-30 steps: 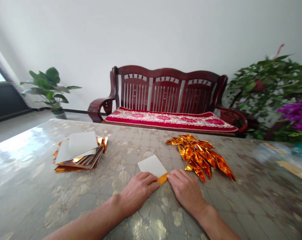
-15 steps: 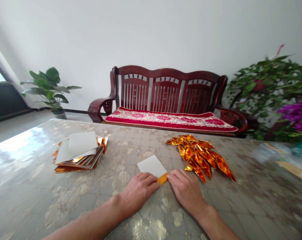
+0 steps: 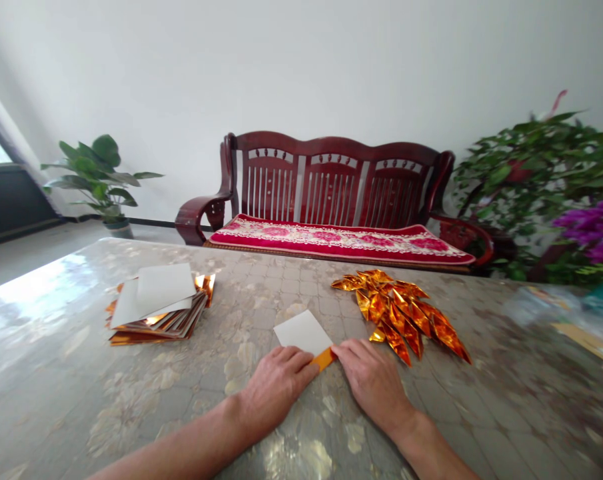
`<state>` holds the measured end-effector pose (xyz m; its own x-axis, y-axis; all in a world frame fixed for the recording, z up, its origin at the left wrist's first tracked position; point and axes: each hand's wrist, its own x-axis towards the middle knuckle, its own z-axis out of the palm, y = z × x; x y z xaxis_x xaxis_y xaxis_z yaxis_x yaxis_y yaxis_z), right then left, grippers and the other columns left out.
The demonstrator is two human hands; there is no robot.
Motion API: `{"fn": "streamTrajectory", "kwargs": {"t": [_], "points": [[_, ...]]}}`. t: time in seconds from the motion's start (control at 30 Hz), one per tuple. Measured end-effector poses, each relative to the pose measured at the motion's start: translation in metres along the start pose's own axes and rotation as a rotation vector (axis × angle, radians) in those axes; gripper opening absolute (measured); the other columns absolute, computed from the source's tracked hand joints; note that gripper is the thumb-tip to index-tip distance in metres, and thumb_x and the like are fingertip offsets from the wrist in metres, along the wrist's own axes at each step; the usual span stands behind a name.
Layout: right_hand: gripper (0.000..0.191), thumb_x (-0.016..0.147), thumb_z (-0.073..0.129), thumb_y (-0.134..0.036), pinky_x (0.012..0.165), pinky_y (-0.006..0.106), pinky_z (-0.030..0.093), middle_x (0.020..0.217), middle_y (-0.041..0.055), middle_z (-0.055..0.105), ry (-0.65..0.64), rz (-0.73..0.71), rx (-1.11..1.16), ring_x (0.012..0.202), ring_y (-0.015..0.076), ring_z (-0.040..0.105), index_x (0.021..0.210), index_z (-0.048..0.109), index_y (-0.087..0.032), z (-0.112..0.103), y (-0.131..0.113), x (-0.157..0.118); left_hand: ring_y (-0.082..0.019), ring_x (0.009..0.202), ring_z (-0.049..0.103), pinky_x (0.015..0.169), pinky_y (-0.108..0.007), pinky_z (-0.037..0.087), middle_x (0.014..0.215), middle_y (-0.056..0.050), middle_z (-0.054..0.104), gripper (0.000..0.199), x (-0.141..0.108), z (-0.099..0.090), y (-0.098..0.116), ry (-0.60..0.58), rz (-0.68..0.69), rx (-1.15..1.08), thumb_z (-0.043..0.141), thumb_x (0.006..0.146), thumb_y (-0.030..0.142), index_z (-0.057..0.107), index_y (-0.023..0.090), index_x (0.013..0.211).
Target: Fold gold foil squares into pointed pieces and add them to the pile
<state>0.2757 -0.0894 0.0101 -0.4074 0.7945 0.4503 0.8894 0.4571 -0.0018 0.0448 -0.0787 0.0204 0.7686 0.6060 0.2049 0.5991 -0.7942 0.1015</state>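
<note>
Paper (image 3: 304,331): flat on the table (image 3: 56,400), centre.
My left hand (image 3: 277,380): holds one end of its orange strip (image 3: 324,359).
My right hand (image 3: 372,373): holds the other, I judge to keep it straight.

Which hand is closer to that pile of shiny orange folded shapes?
Right. The right hand is just in front of the folded foil pile, near its left side; the left hand is farther left, at the left end of the orange strip on the paper.
</note>
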Motion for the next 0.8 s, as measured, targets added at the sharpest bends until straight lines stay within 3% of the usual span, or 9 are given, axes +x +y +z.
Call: {"fn": "streamTrajectory", "kwargs": {"t": [0.23, 0.53, 0.8], "points": [[0.020, 0.095, 0.060, -0.024, 0.077, 0.034, 0.041, 0.099, 0.0038, 0.064, -0.061, 0.016, -0.017, 0.091, 0.0221, 0.056, 0.114, 0.065, -0.026, -0.006, -0.004, 0.003, -0.021, 0.102, 0.058, 0.089, -0.034, 0.048, 0.111, -0.004, 0.065, 0.023, 0.000, -0.002, 0.000, -0.005, 0.017, 0.015, 0.053, 0.099, 0.025, 0.056, 0.023, 0.122], [0.024, 0.094, 0.060, -0.024, 0.080, 0.037, 0.042, 0.105, 0.0051, 0.065, -0.057, 0.052, -0.012, 0.094, 0.0232, 0.057, 0.118, 0.065, -0.024, -0.005, -0.002, 0.000, -0.021, 0.098, 0.058, 0.085, -0.034, 0.046, 0.105, -0.002, 0.065, 0.015, 0.000, 0.001, -0.002, 0.015, 0.016, 0.041, 0.052, 0.100, 0.030, 0.058, 0.023, 0.112], [0.025, 0.092, 0.064, -0.032, 0.090, 0.039, 0.041, 0.116, 0.0039, 0.066, -0.079, -0.092, 0.136, 0.107, 0.0241, 0.054, 0.117, 0.067, -0.028, -0.021, -0.015, -0.001, -0.022, 0.097, 0.059, 0.080, -0.035, 0.048, 0.103, -0.001, 0.066, 0.019, 0.001, 0.000, 0.003, 0.009, -0.016, 0.050, 0.055, 0.098, 0.029, 0.058, 0.025, 0.117]]}}
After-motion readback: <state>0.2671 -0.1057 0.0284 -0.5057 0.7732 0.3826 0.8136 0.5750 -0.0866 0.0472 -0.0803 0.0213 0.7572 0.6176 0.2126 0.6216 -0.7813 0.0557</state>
